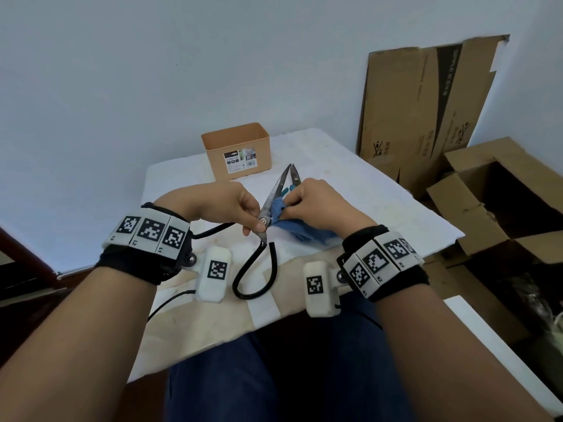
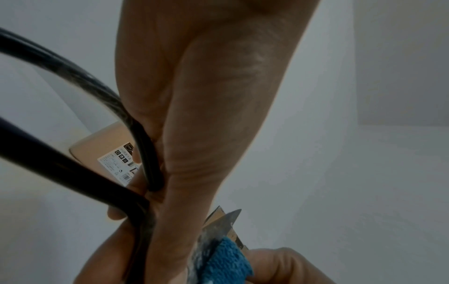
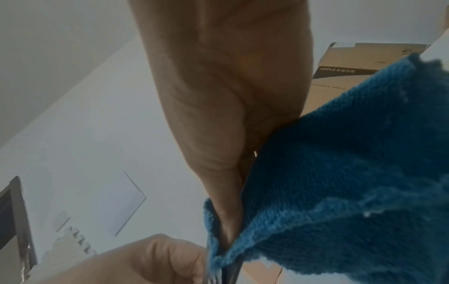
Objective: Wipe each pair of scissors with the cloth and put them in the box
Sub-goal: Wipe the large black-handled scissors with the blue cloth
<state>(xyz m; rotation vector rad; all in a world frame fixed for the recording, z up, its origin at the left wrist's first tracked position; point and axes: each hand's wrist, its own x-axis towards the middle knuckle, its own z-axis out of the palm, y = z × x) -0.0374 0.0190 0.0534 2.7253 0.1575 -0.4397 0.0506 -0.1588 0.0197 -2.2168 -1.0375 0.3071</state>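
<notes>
Large scissors (image 1: 275,190) with black loop handles (image 1: 254,278) are held above the table, blades slightly apart and pointing away. My left hand (image 1: 240,208) pinches them at the pivot screw. My right hand (image 1: 307,199) pinches a blue cloth (image 1: 300,231) against the blades near the pivot. The left wrist view shows the black handles (image 2: 73,173), a blade tip (image 2: 232,217) and the cloth (image 2: 226,263). The right wrist view is filled by the cloth (image 3: 352,173). An open tan box (image 1: 237,152) stands at the table's far side. Something teal (image 1: 288,189) shows behind the blades.
The table has a white cover (image 1: 350,190) and a pale front edge. Flattened cardboard (image 1: 426,111) leans on the wall at right, and an open carton (image 1: 502,208) stands on the floor beside the table. My legs are under the near edge.
</notes>
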